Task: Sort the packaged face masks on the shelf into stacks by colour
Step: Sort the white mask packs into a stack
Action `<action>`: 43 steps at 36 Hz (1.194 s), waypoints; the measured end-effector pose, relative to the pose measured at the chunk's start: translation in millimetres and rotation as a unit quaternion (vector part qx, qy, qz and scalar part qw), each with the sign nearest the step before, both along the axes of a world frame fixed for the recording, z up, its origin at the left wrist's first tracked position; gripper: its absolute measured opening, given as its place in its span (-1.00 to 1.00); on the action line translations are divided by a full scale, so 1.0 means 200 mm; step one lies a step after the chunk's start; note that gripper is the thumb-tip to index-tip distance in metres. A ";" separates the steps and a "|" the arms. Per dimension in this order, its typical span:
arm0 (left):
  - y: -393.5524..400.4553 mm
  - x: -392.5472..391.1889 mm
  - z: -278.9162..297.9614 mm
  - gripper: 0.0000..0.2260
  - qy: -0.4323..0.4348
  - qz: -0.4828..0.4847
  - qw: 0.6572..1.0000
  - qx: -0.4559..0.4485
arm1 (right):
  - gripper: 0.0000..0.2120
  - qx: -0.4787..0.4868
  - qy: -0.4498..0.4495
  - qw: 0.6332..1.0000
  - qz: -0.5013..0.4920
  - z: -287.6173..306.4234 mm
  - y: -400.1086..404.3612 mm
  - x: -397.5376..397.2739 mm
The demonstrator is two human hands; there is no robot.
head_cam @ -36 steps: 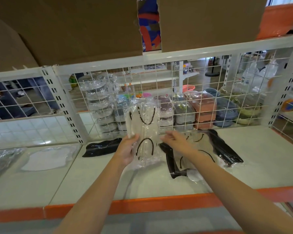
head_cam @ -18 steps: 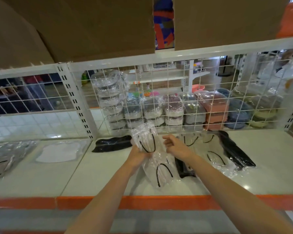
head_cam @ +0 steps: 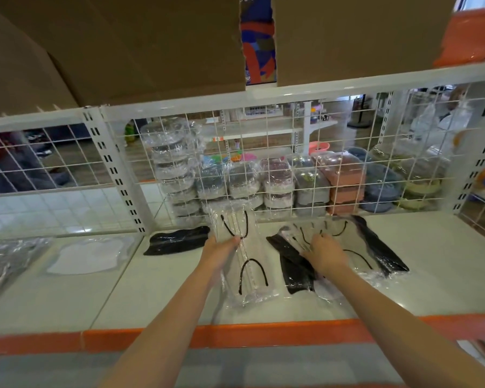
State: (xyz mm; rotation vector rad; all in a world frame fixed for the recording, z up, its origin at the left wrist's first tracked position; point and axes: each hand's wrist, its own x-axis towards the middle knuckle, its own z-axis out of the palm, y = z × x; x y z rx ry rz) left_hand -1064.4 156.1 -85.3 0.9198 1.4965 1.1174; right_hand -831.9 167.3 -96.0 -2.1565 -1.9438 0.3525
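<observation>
My left hand (head_cam: 221,252) grips a clear-wrapped white mask with black ear loops (head_cam: 244,264), held upright over the white shelf (head_cam: 179,298). My right hand (head_cam: 324,252) reaches into a mixed pile of wrapped masks (head_cam: 356,247), its fingers curled on a clear wrapper. In that pile lie white masks with black loops and two black masks, one to the left (head_cam: 294,271) and one to the right (head_cam: 381,250) of my hand. A single black mask (head_cam: 177,240) lies left of my left hand. Further left sits a white mask (head_cam: 88,257).
A white wire grid (head_cam: 291,163) closes the back of the shelf, with wrapped containers behind it. Cardboard boxes (head_cam: 151,51) sit on the shelf above. More clear packets (head_cam: 3,261) lie at the far left. An orange rail (head_cam: 263,334) edges the front.
My left hand has stood the white mask packet upright and shifted it slightly left. My right hand has moved right, from beside that packet onto the mixed pile.
</observation>
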 end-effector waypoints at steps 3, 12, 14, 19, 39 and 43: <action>-0.02 0.02 0.03 -0.69 -0.019 0.002 1.000 0.000 | -0.77 0.005 0.013 1.000 -0.007 0.03 0.01 0.00; -0.04 0.05 0.06 -0.80 -0.060 -0.013 0.998 -0.015 | -0.66 0.034 0.007 0.999 -0.025 0.07 0.02 -0.09; -0.05 0.06 0.07 -0.78 -0.057 -0.012 0.998 -0.023 | -0.65 0.039 0.068 0.997 -0.023 0.09 0.02 -0.12; -0.06 0.09 0.09 -0.77 -0.115 -0.039 0.993 -0.002 | -0.76 0.045 0.265 0.960 0.084 0.19 -0.03 -0.25; -0.05 -0.11 0.20 -0.77 -0.032 -0.027 0.990 0.136 | -0.49 -0.030 0.463 0.874 0.144 0.21 -0.01 -0.40; -0.06 -0.12 0.19 -0.73 0.001 -0.027 0.989 0.148 | -0.50 -0.039 0.456 0.872 0.173 0.19 -0.01 -0.43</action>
